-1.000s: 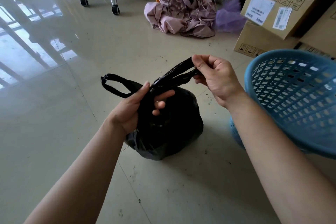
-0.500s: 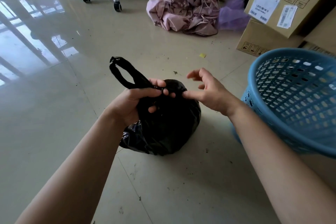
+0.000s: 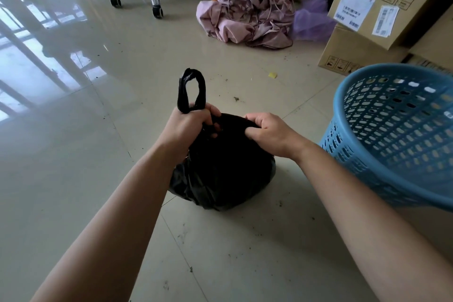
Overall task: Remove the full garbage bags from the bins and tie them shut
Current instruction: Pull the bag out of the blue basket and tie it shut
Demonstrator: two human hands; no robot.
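Floor (image 3: 73, 154): pale glossy tile flecked with dirt; the bag sits on it, between the forearms.
Bin (image 3: 392, 135): blue perforated plastic basket, tilted, just beside the bag on the right.
Garbage bag (image 3: 225, 174): a second ago one handle was stretched up and rightward; now that strand is drawn down onto the bag's top, so the first crossing looks cinched and the tie seems partly made (a second knot probably remains). Black, glossy, crumpled and bulging full, it sits out of the bin with its mouth gathered.
Right hand (image 3: 267, 132): spread and free half a second ago, now with fingers curled down, gripping plastic at the bag's top.
Left hand (image 3: 186, 125): a closed fist holding the base of the handle.
Handle loop (image 3: 193, 88): twisted thin, now standing upright out of the left fist instead of leaning left.
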